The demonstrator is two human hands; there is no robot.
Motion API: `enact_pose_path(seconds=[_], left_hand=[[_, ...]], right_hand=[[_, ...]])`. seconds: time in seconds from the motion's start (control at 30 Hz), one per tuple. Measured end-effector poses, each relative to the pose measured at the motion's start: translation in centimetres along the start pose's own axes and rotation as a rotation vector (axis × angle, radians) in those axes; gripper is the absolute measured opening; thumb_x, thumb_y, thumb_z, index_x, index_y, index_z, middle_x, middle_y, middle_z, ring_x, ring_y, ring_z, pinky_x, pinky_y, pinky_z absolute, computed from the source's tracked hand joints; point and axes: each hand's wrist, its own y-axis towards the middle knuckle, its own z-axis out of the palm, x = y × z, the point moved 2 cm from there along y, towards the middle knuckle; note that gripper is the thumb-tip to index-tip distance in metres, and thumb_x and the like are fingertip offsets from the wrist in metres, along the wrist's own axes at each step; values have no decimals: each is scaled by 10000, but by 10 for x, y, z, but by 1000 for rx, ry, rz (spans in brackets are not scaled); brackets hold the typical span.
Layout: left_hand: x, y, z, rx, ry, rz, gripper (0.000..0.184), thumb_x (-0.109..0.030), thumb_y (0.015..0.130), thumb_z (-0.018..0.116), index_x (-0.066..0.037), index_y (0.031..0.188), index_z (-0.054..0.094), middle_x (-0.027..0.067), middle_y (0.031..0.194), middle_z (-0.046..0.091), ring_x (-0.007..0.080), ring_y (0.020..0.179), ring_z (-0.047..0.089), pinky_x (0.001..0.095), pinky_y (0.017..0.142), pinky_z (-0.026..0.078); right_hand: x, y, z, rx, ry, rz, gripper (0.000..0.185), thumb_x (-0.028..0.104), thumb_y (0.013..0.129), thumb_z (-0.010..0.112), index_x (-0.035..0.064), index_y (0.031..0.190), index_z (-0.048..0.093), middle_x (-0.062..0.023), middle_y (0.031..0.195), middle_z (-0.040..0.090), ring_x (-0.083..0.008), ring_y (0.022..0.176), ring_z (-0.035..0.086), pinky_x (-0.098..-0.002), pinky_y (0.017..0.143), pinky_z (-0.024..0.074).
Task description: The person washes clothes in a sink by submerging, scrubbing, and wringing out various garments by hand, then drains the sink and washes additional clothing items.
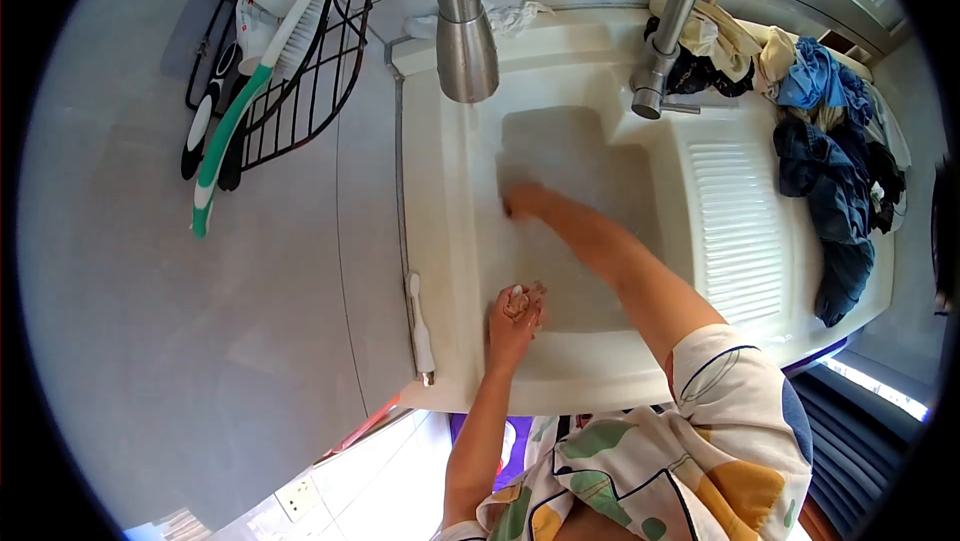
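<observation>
Holding small pale item [517,302] in left hand [516,313], fingers curled round it.
Right hand [525,201] over sink basin [590,286], blurred; can't tell finger state.

The washboard [740,231] is on the right side of the sink [448,171], with clothes [835,196] past it. The toothbrush [420,326] is on the sink's left edge. The rack [305,101] is farther left.
</observation>
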Motion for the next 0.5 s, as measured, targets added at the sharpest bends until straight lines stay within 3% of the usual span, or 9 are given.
enact_pose_path(seconds=[0.03,0.17,0.3,0.37,0.43,0.5], left_hand=[[2,-1,1,12,-22,-92,271,-77,712,534,-76,971,454,13,789,529,71,617,503,187,391,373],[12,0,0,15,-22,-84,326,-69,720,521,-87,1027,410,18,815,522,76,629,505,188,393,378],[17,5,0,50,-34,-97,343,-97,736,527,-91,1049,387,24,838,518,78,633,503,192,403,394],[19,4,0,75,7,-115,359,-96,734,512,-92,1064,371,26,853,512,89,640,507,198,400,393],[20,2,2,94,1,-129,367,-112,741,510,-102,1078,362,32,882,507,99,661,510,206,403,399],[19,-1,1,100,-10,-118,368,-116,747,516,-99,1082,365,39,889,509,98,670,511,205,414,410]], right_hand=[[-11,9,-16,-39,-45,5,163,125,610,538,82,751,606,-135,785,585,-294,774,553,-404,661,432],[-35,16,-77,-273,-193,94,254,106,655,545,105,908,572,-113,909,571,-282,894,525,-380,747,420],[-44,22,-131,-437,-280,13,271,101,651,533,97,920,563,-104,878,581,-276,901,528,-367,759,420],[-48,13,-159,-609,104,17,245,96,642,522,76,882,566,-102,854,587,-266,883,538,-356,746,425],[-50,-23,-190,-498,-6,376,201,96,631,505,64,821,564,-104,820,590,-255,839,551,-345,711,432],[-65,-63,-188,-505,-154,470,231,114,642,502,79,854,586,-104,865,585,-240,852,542,-368,692,442]])
